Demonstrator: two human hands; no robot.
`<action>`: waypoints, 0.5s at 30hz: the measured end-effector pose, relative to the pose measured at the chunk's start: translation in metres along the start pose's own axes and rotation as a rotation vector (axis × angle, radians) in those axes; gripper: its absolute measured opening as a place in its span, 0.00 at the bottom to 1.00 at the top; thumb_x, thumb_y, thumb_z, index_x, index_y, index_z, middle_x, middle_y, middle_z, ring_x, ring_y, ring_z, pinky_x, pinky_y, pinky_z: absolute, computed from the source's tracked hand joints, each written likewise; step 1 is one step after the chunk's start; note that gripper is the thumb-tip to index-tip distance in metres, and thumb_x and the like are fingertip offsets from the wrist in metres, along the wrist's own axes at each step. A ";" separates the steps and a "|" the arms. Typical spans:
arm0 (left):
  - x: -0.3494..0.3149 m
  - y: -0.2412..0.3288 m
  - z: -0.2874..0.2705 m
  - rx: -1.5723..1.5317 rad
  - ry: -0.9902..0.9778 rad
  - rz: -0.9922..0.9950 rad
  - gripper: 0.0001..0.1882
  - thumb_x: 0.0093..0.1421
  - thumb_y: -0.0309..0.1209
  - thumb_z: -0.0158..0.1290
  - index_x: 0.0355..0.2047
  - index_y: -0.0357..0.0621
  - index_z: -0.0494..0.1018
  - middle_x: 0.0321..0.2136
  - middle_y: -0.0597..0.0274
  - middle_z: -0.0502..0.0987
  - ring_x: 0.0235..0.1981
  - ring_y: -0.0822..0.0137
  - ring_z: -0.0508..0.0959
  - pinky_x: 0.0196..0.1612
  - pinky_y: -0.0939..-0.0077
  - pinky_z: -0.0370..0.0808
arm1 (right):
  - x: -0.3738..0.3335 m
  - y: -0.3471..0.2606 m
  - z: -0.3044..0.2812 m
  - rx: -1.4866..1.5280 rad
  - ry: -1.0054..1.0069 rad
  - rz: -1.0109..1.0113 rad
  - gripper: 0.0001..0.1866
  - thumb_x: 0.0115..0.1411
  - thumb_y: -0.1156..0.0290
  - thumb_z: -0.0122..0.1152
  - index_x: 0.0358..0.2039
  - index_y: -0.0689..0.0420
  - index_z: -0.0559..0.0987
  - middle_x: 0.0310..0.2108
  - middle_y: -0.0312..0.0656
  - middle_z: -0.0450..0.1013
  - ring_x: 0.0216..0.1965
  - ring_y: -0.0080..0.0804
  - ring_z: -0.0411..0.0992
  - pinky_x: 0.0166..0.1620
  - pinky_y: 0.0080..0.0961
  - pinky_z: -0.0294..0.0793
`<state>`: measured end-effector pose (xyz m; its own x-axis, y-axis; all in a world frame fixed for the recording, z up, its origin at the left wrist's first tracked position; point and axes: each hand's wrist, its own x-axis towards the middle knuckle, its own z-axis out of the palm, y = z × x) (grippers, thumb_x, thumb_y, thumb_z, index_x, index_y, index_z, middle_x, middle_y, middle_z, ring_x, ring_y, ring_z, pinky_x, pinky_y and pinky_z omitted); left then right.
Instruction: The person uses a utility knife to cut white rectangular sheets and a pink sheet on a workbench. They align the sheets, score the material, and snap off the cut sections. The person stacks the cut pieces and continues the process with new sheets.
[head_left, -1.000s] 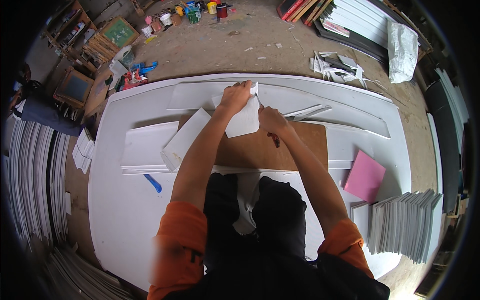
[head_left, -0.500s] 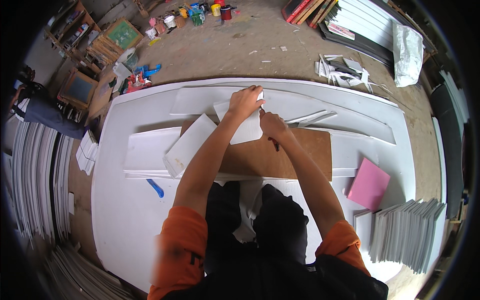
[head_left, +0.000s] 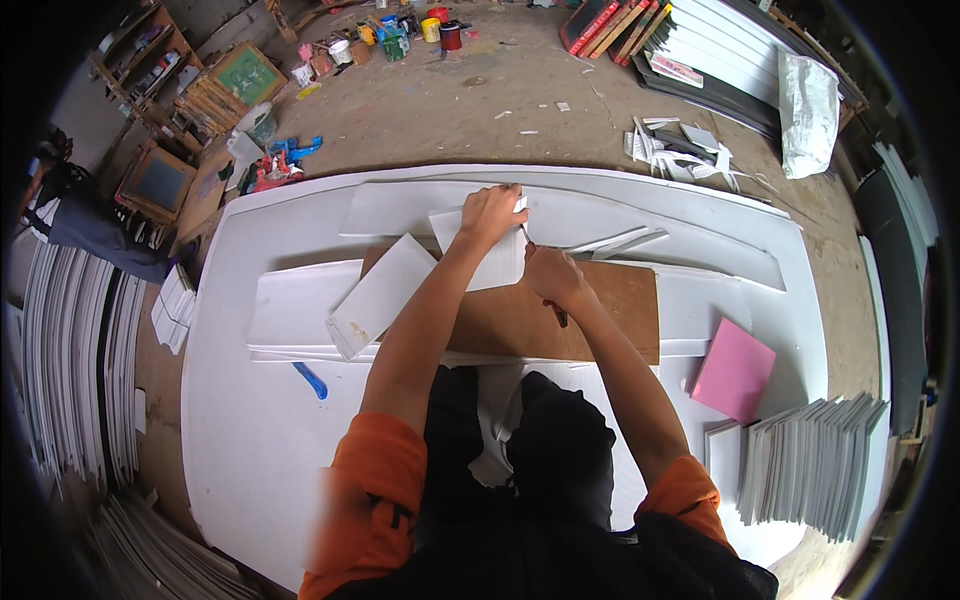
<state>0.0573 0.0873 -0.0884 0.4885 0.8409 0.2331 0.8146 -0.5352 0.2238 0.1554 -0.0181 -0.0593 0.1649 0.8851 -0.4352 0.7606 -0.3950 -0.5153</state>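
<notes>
My left hand presses on a white board piece, its fingers curled at the far right corner. My right hand is closed around a knife; the dark reddish end of the handle sticks out below the fist. Its thin blade shows beside the piece's right edge, though whether it touches the board I cannot tell. Beneath lies a brown wooden board. Another white rectangular piece rests at an angle, partly over the brown board, left of my left forearm.
Long white strips lie under the brown board on the white work surface. A blue-handled tool lies at left. At right are a pink block and a stack of grey-white pieces. Offcuts litter the floor beyond.
My right hand has drawn slightly toward me along the piece's right edge, and the knife blade now shows. My left hand stays on the piece. The view has shifted slightly.
</notes>
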 end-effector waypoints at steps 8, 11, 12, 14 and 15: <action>-0.005 0.001 0.001 -0.025 0.056 0.040 0.16 0.49 0.42 0.51 0.30 0.43 0.68 0.27 0.60 0.75 0.27 0.56 0.75 0.29 0.64 0.71 | 0.031 0.006 0.012 -0.050 -0.036 -0.001 0.24 0.61 0.61 0.27 0.30 0.63 0.74 0.26 0.48 0.74 0.23 0.40 0.74 0.33 0.36 0.73; -0.004 0.002 0.001 -0.031 0.048 0.051 0.15 0.49 0.42 0.51 0.30 0.43 0.68 0.27 0.59 0.75 0.28 0.56 0.75 0.29 0.64 0.71 | 0.041 0.008 0.020 -0.044 -0.053 0.035 0.23 0.61 0.62 0.28 0.31 0.63 0.74 0.29 0.48 0.74 0.26 0.40 0.74 0.35 0.36 0.73; -0.005 -0.001 0.002 -0.034 0.048 0.049 0.15 0.49 0.42 0.51 0.30 0.43 0.68 0.27 0.59 0.75 0.28 0.56 0.75 0.29 0.64 0.71 | 0.035 0.002 0.017 -0.020 -0.071 0.062 0.23 0.61 0.62 0.29 0.31 0.62 0.74 0.29 0.48 0.74 0.27 0.40 0.75 0.35 0.35 0.73; -0.003 0.000 0.002 -0.049 0.070 0.038 0.16 0.48 0.42 0.51 0.30 0.44 0.68 0.27 0.60 0.75 0.28 0.56 0.76 0.29 0.65 0.71 | 0.035 0.000 0.017 -0.003 -0.080 0.082 0.22 0.61 0.63 0.29 0.31 0.62 0.74 0.29 0.47 0.74 0.26 0.39 0.75 0.35 0.34 0.73; -0.001 0.002 0.001 -0.061 0.083 0.037 0.16 0.48 0.42 0.52 0.30 0.44 0.68 0.27 0.61 0.75 0.28 0.57 0.76 0.29 0.65 0.71 | 0.040 0.005 0.019 -0.010 -0.070 0.075 0.22 0.60 0.64 0.29 0.31 0.62 0.74 0.29 0.47 0.74 0.25 0.38 0.75 0.34 0.33 0.73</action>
<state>0.0588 0.0855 -0.0888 0.4883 0.8120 0.3197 0.7746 -0.5720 0.2697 0.1541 0.0103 -0.0936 0.1776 0.8333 -0.5235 0.7543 -0.4569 -0.4715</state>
